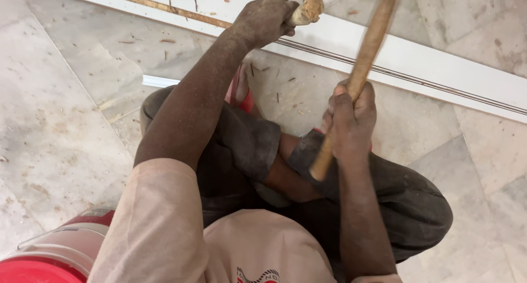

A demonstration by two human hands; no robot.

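Right hand [351,118] fisted round hammer handle [359,74], axis running 1 o'clock; left hand [266,19], at 10 o'clock, clenches wooden-handled chisel [308,8] on white board [417,63].

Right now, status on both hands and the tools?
Left hand gripping wooden chisel handle over white board. Right hand holding hammer raised. Nothing between them.
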